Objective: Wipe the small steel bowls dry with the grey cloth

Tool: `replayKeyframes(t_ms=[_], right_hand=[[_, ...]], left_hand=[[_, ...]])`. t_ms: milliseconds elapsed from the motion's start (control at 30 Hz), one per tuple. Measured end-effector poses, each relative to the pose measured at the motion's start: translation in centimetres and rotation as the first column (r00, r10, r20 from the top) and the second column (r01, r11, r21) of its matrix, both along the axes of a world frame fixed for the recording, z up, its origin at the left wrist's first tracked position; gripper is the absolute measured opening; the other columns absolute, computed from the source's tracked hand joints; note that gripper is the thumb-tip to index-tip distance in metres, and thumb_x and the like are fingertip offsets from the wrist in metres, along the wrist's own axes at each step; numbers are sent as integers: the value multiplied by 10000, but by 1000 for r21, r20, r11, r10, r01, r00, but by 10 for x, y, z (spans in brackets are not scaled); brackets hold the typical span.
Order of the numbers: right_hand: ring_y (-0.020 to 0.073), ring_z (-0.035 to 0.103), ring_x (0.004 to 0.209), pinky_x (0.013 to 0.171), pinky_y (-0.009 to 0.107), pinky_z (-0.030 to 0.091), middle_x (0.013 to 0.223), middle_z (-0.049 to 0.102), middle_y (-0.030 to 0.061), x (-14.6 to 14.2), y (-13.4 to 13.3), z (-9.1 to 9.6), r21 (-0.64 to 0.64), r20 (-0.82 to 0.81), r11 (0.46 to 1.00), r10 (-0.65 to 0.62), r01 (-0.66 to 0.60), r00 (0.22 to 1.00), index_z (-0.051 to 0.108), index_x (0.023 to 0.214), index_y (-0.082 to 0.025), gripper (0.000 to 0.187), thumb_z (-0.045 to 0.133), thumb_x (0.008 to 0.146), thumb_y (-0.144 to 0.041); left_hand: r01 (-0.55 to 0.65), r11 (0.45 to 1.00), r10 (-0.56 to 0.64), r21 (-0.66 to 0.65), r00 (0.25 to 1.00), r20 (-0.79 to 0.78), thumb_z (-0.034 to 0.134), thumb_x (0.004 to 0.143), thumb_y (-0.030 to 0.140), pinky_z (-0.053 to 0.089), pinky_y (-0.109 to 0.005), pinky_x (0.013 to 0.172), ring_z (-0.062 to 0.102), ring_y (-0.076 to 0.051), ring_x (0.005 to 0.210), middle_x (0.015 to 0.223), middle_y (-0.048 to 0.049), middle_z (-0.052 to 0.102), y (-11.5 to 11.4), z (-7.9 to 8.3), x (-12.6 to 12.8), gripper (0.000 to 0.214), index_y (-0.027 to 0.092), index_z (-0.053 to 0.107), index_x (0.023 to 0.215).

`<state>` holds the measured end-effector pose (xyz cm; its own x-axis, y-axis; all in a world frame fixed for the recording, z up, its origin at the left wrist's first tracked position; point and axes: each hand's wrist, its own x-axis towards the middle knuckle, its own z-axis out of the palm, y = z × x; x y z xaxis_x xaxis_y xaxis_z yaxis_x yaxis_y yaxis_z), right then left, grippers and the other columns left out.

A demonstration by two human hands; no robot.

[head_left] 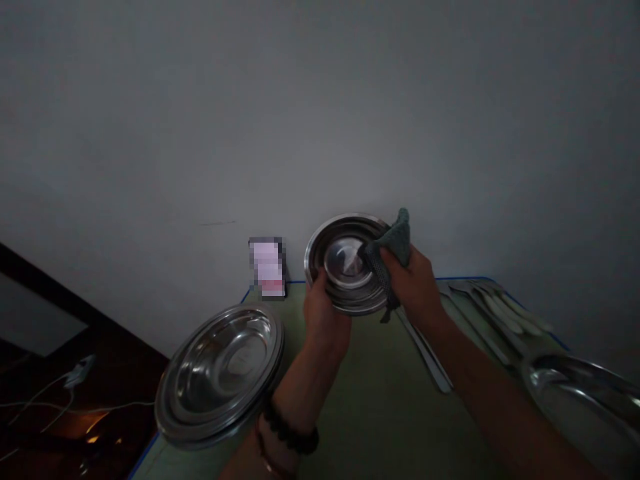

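Observation:
My left hand (323, 313) grips the lower left rim of a small steel plate (336, 263), held up and tilted toward me above the table. Against the plate's inner right side, my right hand (413, 283) presses a grey-green cloth (393, 247), fingers closed around it. A dark bead bracelet sits on my left wrist.
A stack of larger steel plates (220, 373) lies at the left edge of the green table (380, 407). Several steel spoons and utensils (480, 307) lie at the right, with another steel dish (585, 393) at the near right. A small blurred box (267, 267) stands by the wall. Cables lie on the dark floor at left.

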<state>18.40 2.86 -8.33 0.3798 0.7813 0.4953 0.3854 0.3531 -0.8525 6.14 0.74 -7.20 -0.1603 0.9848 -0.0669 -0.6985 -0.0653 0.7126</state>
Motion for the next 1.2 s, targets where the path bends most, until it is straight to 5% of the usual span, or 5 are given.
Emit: replayKeyframes(t_ms=[267,467,533,967,1200], right_hand=[[215,592,814,726,342,446,905,665,78,21,-2,11,-90,253,981,192,-175,948,599,937,-156,259,583,732,-313],[145,584,645,598,245,394,701,654,-12,12,-22,30,-65,436,963,262,-260,861,635,813,-193,123,642,697,-233],[140,580,615,573,238,373,658,642,-17,5,-26,31,-13,462,981,178,-194,869,636,786,-196,107,658,689,-234],[150,538,661,605,277,411,709,631,13,-5,-13,15,59,-35,994,98,-96,995,637,786,-165,311,608,755,-473],[196,588,787,702,340,460,867,668,66,-16,-2,-1,29,-285,980,196,-196,938,624,920,-163,331,588,763,-451]], left_hand=[[170,985,-173,-39,930,-324,526,760,117,524,-271,766,669,-165,873,988,-56,703,-10,39,-31,408,151,551,1165],[573,819,-278,25,434,-857,607,779,209,454,-313,885,610,-192,1001,1102,-23,670,-24,53,-60,341,232,601,1119],[610,791,-249,42,384,-889,584,818,263,436,-335,920,593,-199,1042,1146,-22,653,-26,53,-62,353,251,574,1171],[181,936,-45,302,912,-407,645,765,245,484,-331,924,644,-209,1013,1010,-23,721,-23,44,-37,294,237,683,1056],[-139,932,245,335,923,-296,614,740,183,507,-276,859,616,-193,1046,1082,0,669,-24,36,-23,321,255,634,1052]])
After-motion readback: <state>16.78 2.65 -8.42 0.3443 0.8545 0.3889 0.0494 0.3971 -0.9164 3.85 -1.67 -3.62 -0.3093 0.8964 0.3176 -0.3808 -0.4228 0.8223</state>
